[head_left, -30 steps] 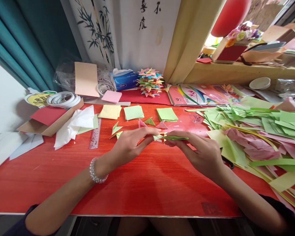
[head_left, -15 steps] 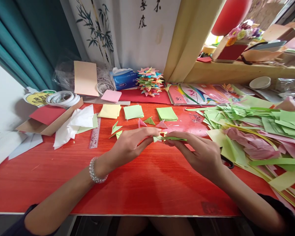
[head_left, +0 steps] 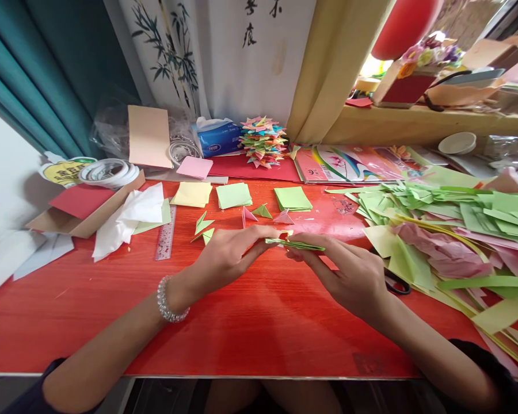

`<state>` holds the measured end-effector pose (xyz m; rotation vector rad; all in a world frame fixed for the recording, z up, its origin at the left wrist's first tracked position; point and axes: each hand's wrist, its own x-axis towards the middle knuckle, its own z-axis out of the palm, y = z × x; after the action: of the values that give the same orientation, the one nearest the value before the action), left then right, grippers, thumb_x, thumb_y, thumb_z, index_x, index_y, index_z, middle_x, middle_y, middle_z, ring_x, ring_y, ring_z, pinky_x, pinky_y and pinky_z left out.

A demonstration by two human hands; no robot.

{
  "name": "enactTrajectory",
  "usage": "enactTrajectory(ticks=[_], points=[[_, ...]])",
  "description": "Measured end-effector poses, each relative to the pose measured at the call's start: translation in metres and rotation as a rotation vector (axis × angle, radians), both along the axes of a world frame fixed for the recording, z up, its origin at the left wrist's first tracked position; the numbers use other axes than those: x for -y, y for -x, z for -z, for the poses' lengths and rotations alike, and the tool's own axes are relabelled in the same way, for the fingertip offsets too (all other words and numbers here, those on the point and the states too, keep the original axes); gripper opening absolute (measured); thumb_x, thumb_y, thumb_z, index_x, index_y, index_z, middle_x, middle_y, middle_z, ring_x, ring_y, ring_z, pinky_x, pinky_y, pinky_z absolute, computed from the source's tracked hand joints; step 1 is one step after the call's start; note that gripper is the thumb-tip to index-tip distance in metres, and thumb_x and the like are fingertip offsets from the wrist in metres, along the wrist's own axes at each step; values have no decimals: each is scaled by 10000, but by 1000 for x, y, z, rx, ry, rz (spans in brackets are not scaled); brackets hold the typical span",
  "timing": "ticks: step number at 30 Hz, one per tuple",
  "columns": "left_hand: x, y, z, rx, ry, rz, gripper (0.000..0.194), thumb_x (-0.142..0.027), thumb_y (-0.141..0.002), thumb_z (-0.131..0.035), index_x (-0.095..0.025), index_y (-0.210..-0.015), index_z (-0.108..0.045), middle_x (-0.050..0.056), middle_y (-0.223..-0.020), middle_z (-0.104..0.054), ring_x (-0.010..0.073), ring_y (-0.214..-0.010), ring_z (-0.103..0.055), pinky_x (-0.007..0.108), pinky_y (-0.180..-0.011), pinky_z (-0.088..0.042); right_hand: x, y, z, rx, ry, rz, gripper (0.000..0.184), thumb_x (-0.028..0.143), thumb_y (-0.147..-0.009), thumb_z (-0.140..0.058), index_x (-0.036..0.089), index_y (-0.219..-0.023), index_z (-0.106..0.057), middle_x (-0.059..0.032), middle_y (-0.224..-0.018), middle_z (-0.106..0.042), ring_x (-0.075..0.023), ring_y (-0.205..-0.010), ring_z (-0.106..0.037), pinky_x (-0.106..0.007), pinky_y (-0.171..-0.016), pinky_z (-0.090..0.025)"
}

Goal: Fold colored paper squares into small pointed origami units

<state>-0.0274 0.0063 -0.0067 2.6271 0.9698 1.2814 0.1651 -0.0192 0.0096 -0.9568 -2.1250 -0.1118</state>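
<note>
My left hand (head_left: 237, 253), with a clear bead bracelet at the wrist, pinches a pale green folded paper piece (head_left: 275, 241) between thumb and fingers. Close against it, my right hand (head_left: 354, 270) pinches a darker green folded paper piece (head_left: 305, 246). The two pieces meet or overlap; whether they interlock I cannot tell. A bit of yellow paper (head_left: 285, 234) shows between the fingertips. Just beyond lie two pink folded triangles (head_left: 284, 217) and a green folded triangle (head_left: 262, 211). Light green folded pieces (head_left: 202, 223) stand beyond my left hand.
Behind are stacks of yellow (head_left: 192, 194), pale green (head_left: 234, 196) and green paper (head_left: 292, 199), plus a multicoloured paper model (head_left: 263, 142). Paper strips (head_left: 461, 224) heap at right beside black scissor handles (head_left: 397, 283). A ruler (head_left: 166, 236), white tissue (head_left: 129, 221) and cardboard box (head_left: 88, 224) lie left.
The pale green piece in my left hand has turned to lie flatter and longer. The darker green piece has shifted slightly left and down with my right hand.
</note>
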Motion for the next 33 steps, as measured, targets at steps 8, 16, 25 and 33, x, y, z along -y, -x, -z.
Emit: enactTrajectory(ticks=[8,16,25,33], points=[[0,1,5,-61,-116,-76,148,-220,-846,-514,-217,-979,-576,-38,-810,-703,46,-549,-602,155,-512,-451,1,1,-1,-1,12,42,165,155,-819,-549,231,-965,-548,32,-770,-704,-118,-634,-671,-190,-533,-515],[0,2,4,-58,-99,-56,149,-203,-846,-514,-198,-984,-571,-23,-840,-703,55,-610,-619,149,-552,-463,2,0,-4,-2,26,20,172,132,-815,-548,224,-960,-541,32,-767,-704,-127,-655,-676,-198,-501,-506],[1,2,3,-51,-100,-61,143,-212,-848,-511,-207,-975,-575,-27,-829,-706,57,-584,-615,150,-554,-472,2,0,-2,-12,23,28,180,146,-816,-551,242,-967,-540,35,-779,-705,-130,-653,-677,-200,-516,-523],[1,2,2,-53,-110,-55,136,-201,-843,-518,-191,-967,-573,-23,-831,-706,52,-585,-611,148,-546,-464,2,-1,-3,3,22,26,173,125,-805,-568,214,-950,-537,31,-784,-704,-117,-644,-672,-188,-517,-513]])
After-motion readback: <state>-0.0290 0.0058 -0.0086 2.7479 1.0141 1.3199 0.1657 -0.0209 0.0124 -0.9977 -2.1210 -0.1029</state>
